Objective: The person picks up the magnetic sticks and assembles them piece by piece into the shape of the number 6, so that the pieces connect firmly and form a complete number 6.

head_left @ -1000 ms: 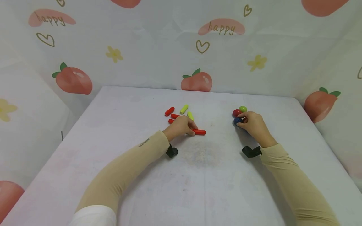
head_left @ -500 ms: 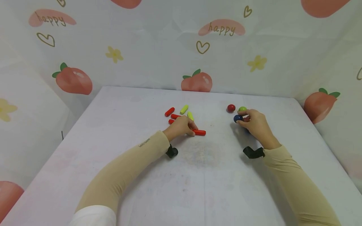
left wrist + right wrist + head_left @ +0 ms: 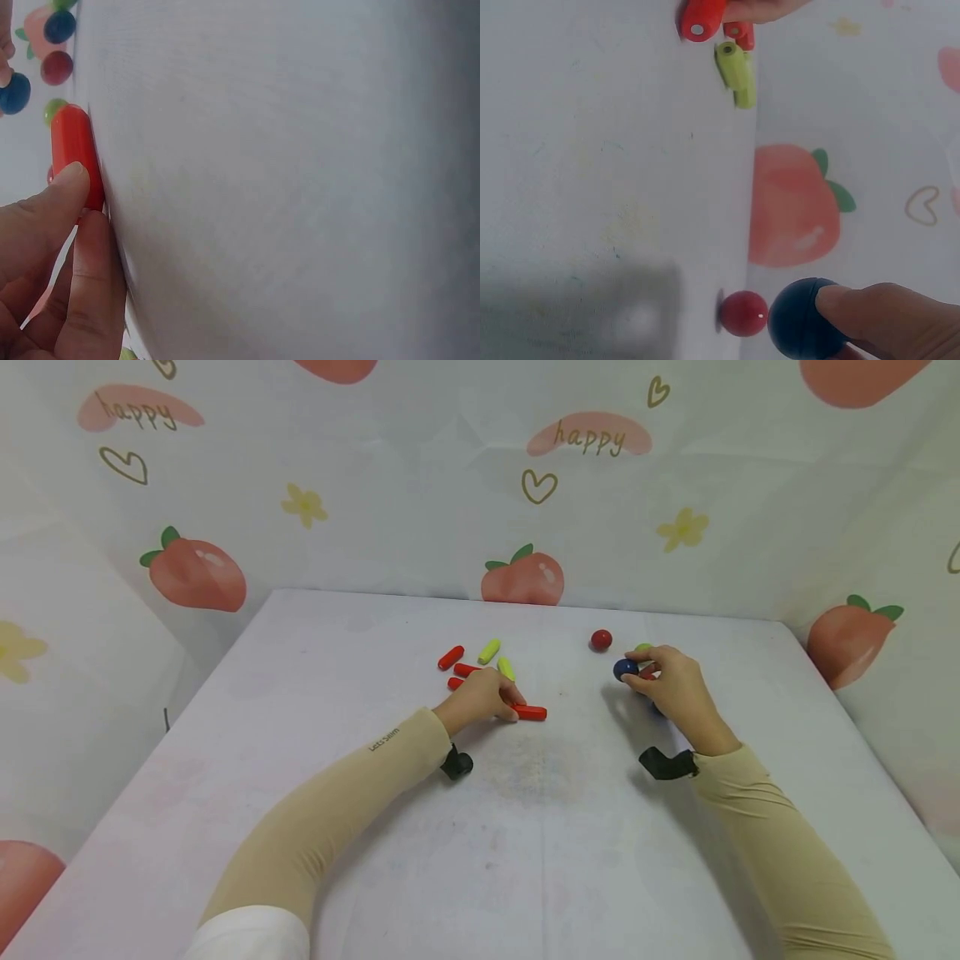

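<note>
Near the middle of the table, my left hand (image 3: 480,697) pinches a short red faceted stick (image 3: 532,713) between thumb and fingers. In the left wrist view that stick (image 3: 73,142) lies along the table surface, gripped at its near end. My right hand (image 3: 681,687) holds a blue ball (image 3: 626,670) between thumb and fingers, with a shadow on the table below it. The thumb presses on the blue ball (image 3: 804,319) in the right wrist view. A loose red ball (image 3: 602,640) rests farther back, left of the right hand. A green ball (image 3: 643,647) shows partly behind the fingers.
Behind the left hand lie red sticks (image 3: 451,657) and yellow-green sticks (image 3: 489,651). Under the right hand, another red ball and a dark blue ball (image 3: 658,708) are mostly hidden. A printed cloth backdrop (image 3: 420,485) rises at the table's rear edge.
The red ball has rolled left and back, away from the green one. My right hand has shifted slightly back with the blue ball, which has come up and left. The left hand stays put.
</note>
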Tool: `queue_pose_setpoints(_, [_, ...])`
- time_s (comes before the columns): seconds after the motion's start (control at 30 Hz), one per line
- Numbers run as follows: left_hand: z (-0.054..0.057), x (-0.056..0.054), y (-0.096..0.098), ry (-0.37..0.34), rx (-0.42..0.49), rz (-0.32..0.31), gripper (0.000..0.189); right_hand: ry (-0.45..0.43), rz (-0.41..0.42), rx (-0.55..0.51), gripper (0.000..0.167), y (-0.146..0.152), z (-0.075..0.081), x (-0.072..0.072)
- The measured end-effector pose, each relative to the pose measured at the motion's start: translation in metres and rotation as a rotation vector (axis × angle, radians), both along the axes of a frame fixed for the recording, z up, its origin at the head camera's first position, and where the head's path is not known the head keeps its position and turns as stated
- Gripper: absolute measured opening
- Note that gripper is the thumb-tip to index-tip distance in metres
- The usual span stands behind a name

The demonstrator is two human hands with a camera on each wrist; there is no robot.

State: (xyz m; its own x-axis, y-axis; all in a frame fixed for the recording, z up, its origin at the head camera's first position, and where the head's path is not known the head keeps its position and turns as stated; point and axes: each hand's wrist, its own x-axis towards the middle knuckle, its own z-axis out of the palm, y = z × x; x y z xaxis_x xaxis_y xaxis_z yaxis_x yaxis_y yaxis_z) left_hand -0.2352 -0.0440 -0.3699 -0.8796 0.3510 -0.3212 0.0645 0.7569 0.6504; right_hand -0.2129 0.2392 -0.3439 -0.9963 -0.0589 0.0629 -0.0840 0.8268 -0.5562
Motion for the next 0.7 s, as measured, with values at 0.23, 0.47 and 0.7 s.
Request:
queue_pose_setpoints(0.23, [0.0000, -0.0003, 0.0006, -0.013, 0.004, 0.011, 0.022, 0.002, 0.009, -0.004, 0.038, -0.0042, -0.0003, -0.0016])
queue_pose_setpoints(0.47, [0.0000, 0.0000, 0.0007, -0.016, 0.009, 0.010, 0.022, 0.037, 0.032, -0.013, 0.038, -0.0064, -0.0022, -0.0018])
queue_pose_setpoints(0.7, [0.0008, 0.0010, 0.0000, -0.006, 0.016, 0.006, 0.022, 0.034, 0.034, -0.018, 0.038, -0.0084, -0.0031, -0.0032])
